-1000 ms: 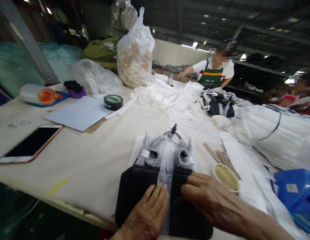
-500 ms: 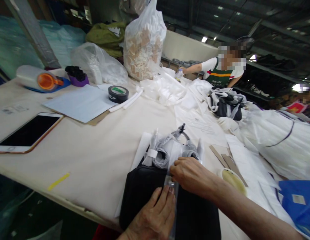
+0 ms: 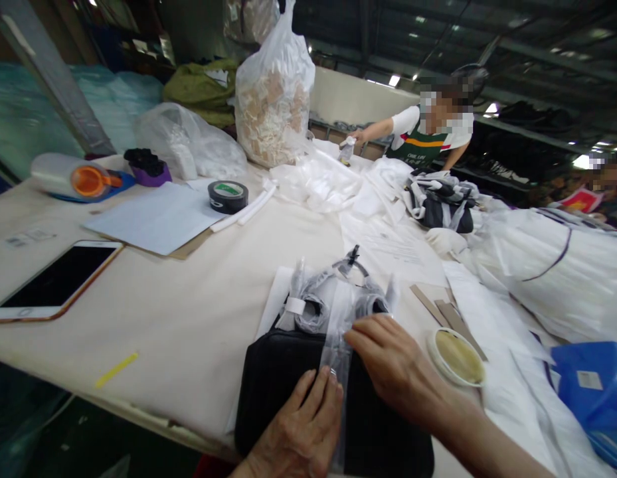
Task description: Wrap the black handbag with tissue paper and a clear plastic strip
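A black bag (image 3: pixel 278 372) lies on the table in front of me, with its straps (image 3: pixel 312 317) coiled and wrapped in clear film at the top. Down the bag's middle runs a clear plastic strip (image 3: pixel 337 348). My left hand (image 3: pixel 303 421) rests flat on the bag and the strip, fingers stretched out, fingertips beside a small shiny metal piece (image 3: pixel 333 372). Fingers curled, my right hand (image 3: pixel 395 362) pinches the strip's edge just above and to the right of the left fingertips. A white sheet (image 3: pixel 275 302) shows under the bag.
At the left lie a phone (image 3: pixel 59 279), paper sheets (image 3: pixel 153 216) and a black tape roll (image 3: pixel 228 196). To the right are a round tub (image 3: pixel 457 357), a blue bag (image 3: pixel 594 392) and white wrapped bundles (image 3: pixel 532 265). Across the table a co-worker (image 3: pixel 422 136) reaches toward a small bottle (image 3: pixel 347 151).
The view has shifted slightly. My right fingers have opened out a little along the strip's edge, uncovering more of the strip. My left hand stays pressed on the bag.
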Demonstrator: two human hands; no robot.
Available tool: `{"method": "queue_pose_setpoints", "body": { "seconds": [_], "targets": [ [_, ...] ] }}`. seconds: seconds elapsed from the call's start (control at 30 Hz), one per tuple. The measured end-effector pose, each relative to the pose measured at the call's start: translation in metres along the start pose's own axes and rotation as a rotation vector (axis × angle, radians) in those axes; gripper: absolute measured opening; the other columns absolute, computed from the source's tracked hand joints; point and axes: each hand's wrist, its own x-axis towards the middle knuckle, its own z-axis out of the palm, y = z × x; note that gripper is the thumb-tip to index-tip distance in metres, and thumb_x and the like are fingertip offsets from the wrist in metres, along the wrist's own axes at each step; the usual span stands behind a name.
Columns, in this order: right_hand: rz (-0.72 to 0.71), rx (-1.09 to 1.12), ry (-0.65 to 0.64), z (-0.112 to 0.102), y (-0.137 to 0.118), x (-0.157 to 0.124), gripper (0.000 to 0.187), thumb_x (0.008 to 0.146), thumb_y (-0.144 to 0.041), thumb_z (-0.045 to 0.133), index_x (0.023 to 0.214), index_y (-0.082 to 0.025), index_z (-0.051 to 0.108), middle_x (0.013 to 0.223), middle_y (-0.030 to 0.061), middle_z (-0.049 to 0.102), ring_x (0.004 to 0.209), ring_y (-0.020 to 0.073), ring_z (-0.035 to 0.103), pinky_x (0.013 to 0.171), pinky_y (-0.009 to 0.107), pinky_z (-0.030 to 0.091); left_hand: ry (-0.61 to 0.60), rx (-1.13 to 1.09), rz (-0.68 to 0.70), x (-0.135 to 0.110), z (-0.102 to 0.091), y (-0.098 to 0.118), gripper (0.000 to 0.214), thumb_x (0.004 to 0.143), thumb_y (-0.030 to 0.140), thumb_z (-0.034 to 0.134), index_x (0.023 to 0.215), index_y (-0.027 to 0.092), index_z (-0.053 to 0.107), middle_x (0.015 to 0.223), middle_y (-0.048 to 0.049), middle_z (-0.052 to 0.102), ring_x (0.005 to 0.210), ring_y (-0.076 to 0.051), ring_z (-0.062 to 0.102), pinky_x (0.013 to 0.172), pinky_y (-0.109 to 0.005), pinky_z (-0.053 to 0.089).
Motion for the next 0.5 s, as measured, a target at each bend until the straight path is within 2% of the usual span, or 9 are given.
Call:
{"method": "queue_pose_setpoints", "body": {
  "seconds": [0.07, 0.13, 0.2, 0.3, 0.4, 0.5],
  "targets": [
    [-0.07, -0.008, 0.083, 0.018, -0.015, -0.027, 0.037, 0.084, -0.005, 0.032, 0.107, -0.017, 0.059, 0.105, 0.0055, 0.065, 0.099, 0.0193, 0.053, 0.086, 0.034, 0.039, 0.015, -0.014, 0.0, 0.0, 0.0, 0.001, 0.038, 0.088, 0.011, 0.025, 0.103, 0.008, 0.06, 0.107, -0.0116, 0.059, 0.11, -0.024, 0.051, 0.098, -0.037, 0.037],
    [-0.121, -0.09, 0.14, 0.039, -0.029, -0.049, 0.038, 0.087, -0.012, 0.031, 0.118, -0.014, 0.053, 0.119, 0.0072, 0.06, 0.114, 0.0217, 0.046, 0.095, 0.04, 0.033, 0.037, -0.056, -0.019, -0.001, -0.001, 0.002, 0.036, 0.087, 0.01, 0.025, 0.096, 0.007, 0.06, 0.103, -0.0129, 0.059, 0.109, -0.024, 0.052, 0.097, -0.038, 0.039],
    [-0.116, -0.123, 0.206, 0.059, -0.039, -0.062, 0.038, 0.089, -0.022, 0.03, 0.117, -0.012, 0.054, 0.122, 0.0089, 0.058, 0.119, 0.0241, 0.043, 0.1, 0.046, 0.028, 0.051, -0.092, -0.048, -0.001, -0.004, 0.003, 0.034, 0.085, 0.008, 0.026, 0.091, 0.007, 0.059, 0.102, -0.0143, 0.058, 0.107, -0.024, 0.052, 0.095, -0.037, 0.041],
    [-0.061, -0.066, 0.329, 0.078, -0.051, -0.07, 0.037, 0.092, -0.027, 0.027, 0.106, -0.017, 0.06, 0.113, 0.0056, 0.064, 0.113, 0.0235, 0.049, 0.105, 0.05, 0.02, 0.016, -0.091, -0.058, 0.0, -0.01, 0.001, 0.035, 0.082, 0.004, 0.025, 0.098, 0.005, 0.057, 0.109, -0.0167, 0.054, 0.112, -0.025, 0.048, 0.093, -0.037, 0.043],
    [-0.023, 0.008, 0.426, 0.075, -0.056, -0.077, 0.03, 0.092, -0.021, 0.032, 0.099, -0.02, 0.061, 0.096, 0.0006, 0.07, 0.1, 0.0181, 0.059, 0.104, 0.044, 0.029, -0.058, -0.056, -0.001, 0.003, -0.013, -0.001, 0.039, 0.084, 0.007, 0.027, 0.113, 0.008, 0.052, 0.117, -0.0147, 0.053, 0.117, -0.025, 0.044, 0.095, -0.038, 0.04],
    [-0.006, 0.049, 0.436, 0.044, -0.043, -0.101, 0.02, 0.088, -0.018, 0.046, 0.099, -0.025, 0.061, 0.087, -0.0036, 0.072, 0.09, 0.0142, 0.063, 0.097, 0.036, 0.04, -0.075, -0.027, 0.009, 0.001, -0.01, 0.0, 0.038, 0.087, 0.014, 0.029, 0.116, 0.011, 0.053, 0.118, -0.011, 0.056, 0.115, -0.022, 0.045, 0.102, -0.038, 0.032]
  ]
}}
